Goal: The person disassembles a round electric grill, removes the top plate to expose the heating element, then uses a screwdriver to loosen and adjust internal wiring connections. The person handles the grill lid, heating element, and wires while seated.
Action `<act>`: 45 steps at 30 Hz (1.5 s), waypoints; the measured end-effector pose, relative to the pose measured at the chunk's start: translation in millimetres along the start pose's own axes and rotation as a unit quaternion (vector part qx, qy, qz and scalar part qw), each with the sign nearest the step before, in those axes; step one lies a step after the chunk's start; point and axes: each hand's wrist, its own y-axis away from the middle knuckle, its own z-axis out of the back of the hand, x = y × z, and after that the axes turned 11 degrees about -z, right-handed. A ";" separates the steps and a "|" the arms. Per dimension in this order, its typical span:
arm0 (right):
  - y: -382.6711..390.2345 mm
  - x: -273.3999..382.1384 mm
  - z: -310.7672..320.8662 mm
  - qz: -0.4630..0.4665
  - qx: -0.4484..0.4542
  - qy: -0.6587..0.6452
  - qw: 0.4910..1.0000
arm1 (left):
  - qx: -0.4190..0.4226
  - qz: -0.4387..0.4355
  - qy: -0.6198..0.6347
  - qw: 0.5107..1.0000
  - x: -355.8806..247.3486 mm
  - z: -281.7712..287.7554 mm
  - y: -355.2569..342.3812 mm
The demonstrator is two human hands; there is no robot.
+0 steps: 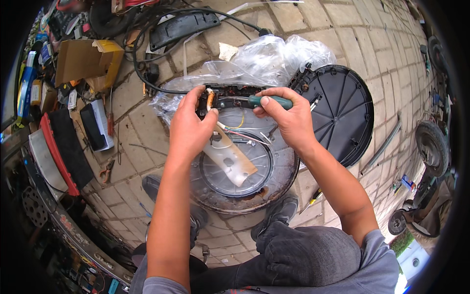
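Note:
My right hand (293,115) is closed round the green handle of a screwdriver (281,101), whose metal shaft points left into the dirty black housing (237,90) of a round appliance. My left hand (191,127) grips the left end of that housing, thumb nearer me and fingers on the far side. Beside its fingertips stands a small orange and white part (210,99). Below, the grey round body (286,181) lies on the paving with thin wires (240,132) loose on it. A stained whitish strip (235,164) rests across its round middle.
A round black ribbed cover (342,115) lies at the right, with clear plastic wrap (264,59) behind. A black power cable (139,54) curves at the far left. Pliers (106,171), a cardboard box (88,63) and clutter line the left side. Wheels (433,147) stand far right.

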 end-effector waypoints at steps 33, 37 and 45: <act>-18.0 26.5 -8.0 0.379 0.104 0.374 0.840 | 0.001 -0.011 -0.015 1.000 -3.7 1.4 0.0; -19.0 33.5 -14.5 0.367 0.112 0.421 0.822 | 0.018 -0.001 -0.003 1.000 -6.4 1.9 -1.1; -4.2 5.9 -17.8 0.436 0.032 0.416 0.798 | 0.016 -0.002 -0.021 1.000 -10.8 4.1 -0.1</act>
